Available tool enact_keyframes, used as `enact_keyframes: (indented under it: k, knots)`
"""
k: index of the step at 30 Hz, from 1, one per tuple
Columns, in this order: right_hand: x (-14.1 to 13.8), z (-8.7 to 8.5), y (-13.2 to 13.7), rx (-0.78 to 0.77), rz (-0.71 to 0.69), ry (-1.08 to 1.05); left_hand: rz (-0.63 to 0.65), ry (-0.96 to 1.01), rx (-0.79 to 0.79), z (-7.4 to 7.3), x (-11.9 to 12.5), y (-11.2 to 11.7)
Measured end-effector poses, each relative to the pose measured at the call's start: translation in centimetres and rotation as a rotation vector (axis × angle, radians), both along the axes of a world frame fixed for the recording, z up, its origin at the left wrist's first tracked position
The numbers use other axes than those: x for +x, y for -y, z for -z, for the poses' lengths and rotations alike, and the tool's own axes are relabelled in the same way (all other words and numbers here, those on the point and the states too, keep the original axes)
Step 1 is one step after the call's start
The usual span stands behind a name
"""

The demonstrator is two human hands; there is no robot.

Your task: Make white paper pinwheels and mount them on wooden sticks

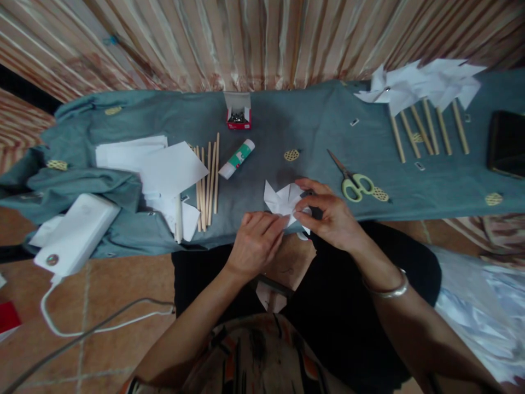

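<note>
We're at the near edge of the cloth-covered table [295, 120], and here we have the left hand [257, 243] gripping the folded paper [281, 203] low down, while the right hand [331, 214] pinches its right side between thumb and fingers! Just right of that paper we spot the scissors [350, 176] lying open, with the glue stick [237, 159] and wooden sticks [212, 183] over to the left, and paper pinwheels [438, 82] far right.

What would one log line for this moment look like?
left hand: touching paper pinwheel | right hand: holding pinwheel | glue stick: lying on cloth, left of pinwheel | scissors: lying on cloth, right of pinwheel
</note>
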State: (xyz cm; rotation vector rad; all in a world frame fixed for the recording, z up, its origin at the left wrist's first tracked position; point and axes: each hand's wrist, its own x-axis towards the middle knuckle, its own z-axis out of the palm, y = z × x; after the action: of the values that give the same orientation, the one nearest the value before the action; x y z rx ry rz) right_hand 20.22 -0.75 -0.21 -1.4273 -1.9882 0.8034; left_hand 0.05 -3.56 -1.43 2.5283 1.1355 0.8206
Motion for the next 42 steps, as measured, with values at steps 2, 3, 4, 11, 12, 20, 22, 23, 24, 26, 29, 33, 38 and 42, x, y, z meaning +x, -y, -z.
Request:
enact_keyframes:
  k: [2, 3, 4, 11, 12, 20, 22, 23, 24, 26, 29, 33, 38, 42]
  knots:
    - [-0.4, 0.1, 0.1, 0.043, 0.013, 0.046, 0.028, 0.008, -0.011, 0.1, 0.2, 0.1]
    - [-0.6, 0.1, 0.1, 0.062, 0.016, 0.061, 0.037, 0.008, -0.016, 0.2, 0.3, 0.1]
    - [-0.8, 0.1, 0.2, 0.079, 0.015, 0.074, 0.041, 0.008, -0.020, 0.3, 0.4, 0.1]
    - [-1.1, 0.0, 0.3, 0.114, 0.022, 0.123, 0.024, 0.025, -0.065, 0.6, 0.5, 0.0]
    - [-1.1, 0.0, 0.3, 0.111, 0.027, 0.118, 0.023, 0.027, -0.067, 0.7, 0.5, 0.0]
    - [-0.9, 0.1, 0.2, 0.103, 0.026, 0.107, 0.014, 0.056, -0.070, 1.0, 0.5, -0.1]
    - [-0.9, 0.2, 0.2, 0.107, 0.027, 0.115, 0.009, 0.058, -0.071, 0.9, 0.5, -0.1]
    - [-0.9, 0.2, 0.2, 0.108, 0.026, 0.119, 0.008, 0.057, -0.073, 0.9, 0.5, -0.1]
    - [-0.9, 0.3, 0.2, 0.109, 0.026, 0.123, 0.007, 0.056, -0.075, 0.9, 0.5, -0.1]
    - [-0.9, 0.3, 0.2, 0.107, 0.024, 0.130, 0.003, 0.057, -0.080, 0.9, 0.5, -0.1]
    - [-0.9, 0.3, 0.1, 0.111, 0.017, 0.133, 0.000, 0.061, -0.086, 0.9, 0.5, -0.1]
    - [-0.9, 0.3, 0.1, 0.104, 0.021, 0.133, -0.003, 0.053, -0.105, 1.0, 0.5, -0.1]
    - [-1.1, 0.2, 0.1, 0.073, 0.023, 0.119, -0.008, 0.049, -0.115, 1.1, 0.6, -0.1]
    - [-1.1, 0.1, 0.1, 0.065, 0.026, 0.123, -0.015, 0.068, -0.105, 1.1, 0.6, 0.0]
